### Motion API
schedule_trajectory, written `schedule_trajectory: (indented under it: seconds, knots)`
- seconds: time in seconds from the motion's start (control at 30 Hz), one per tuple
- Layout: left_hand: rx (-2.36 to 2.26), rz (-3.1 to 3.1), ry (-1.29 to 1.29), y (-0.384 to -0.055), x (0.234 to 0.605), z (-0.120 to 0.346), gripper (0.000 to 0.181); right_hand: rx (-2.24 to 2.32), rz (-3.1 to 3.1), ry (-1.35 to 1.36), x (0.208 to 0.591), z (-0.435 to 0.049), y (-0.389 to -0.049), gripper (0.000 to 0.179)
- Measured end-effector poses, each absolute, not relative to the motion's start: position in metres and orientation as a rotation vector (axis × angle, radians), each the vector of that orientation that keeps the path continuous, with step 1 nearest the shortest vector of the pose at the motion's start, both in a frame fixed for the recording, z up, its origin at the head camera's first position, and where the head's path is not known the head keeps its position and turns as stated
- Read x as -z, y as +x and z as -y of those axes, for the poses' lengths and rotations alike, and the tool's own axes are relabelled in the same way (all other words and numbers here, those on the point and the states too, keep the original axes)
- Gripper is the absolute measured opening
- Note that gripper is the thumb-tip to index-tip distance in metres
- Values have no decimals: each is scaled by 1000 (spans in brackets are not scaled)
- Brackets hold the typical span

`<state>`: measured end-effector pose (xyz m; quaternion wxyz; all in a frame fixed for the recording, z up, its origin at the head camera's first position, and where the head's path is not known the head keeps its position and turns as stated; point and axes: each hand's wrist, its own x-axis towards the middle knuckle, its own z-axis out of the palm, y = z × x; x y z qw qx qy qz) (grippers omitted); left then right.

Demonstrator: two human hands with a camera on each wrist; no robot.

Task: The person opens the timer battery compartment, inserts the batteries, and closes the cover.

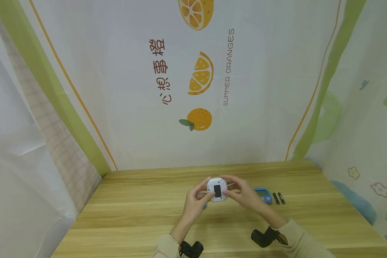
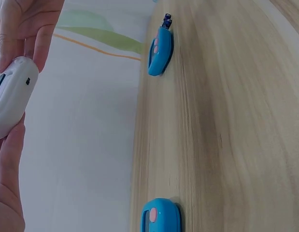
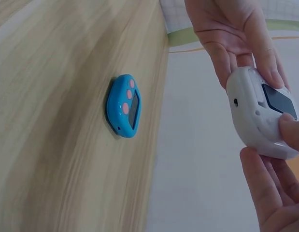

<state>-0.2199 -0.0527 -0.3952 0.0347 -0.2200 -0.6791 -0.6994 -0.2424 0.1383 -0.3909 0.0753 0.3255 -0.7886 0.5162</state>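
Two grips, head view: our left hand (image 1: 194,200) and right hand (image 1: 245,193) clamp the white gadget (image 1: 222,183) above the table (image 1: 142,211), presumably so its panel (image 1: 217,191) faces us. Left wrist: blue gadgets (image 2: 160,52) lie well apart, perhaps for room. Right wrist: thumbs (image 3: 293,133) panel-side, likely steadying it.

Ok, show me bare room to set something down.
Free: the table left of the left hand, and right of the batteries. Crowded: behind the right hand, where a blue device sits beside the batteries; a second blue device lies behind the left.
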Motion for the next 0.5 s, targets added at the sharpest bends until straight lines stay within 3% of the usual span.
schedule_trajectory:
  seconds: [0.5]
  knots:
    - [2145, 2108, -673, -219, 396, 49, 45, -1678, 2319, 924, 401, -141, -242, 44]
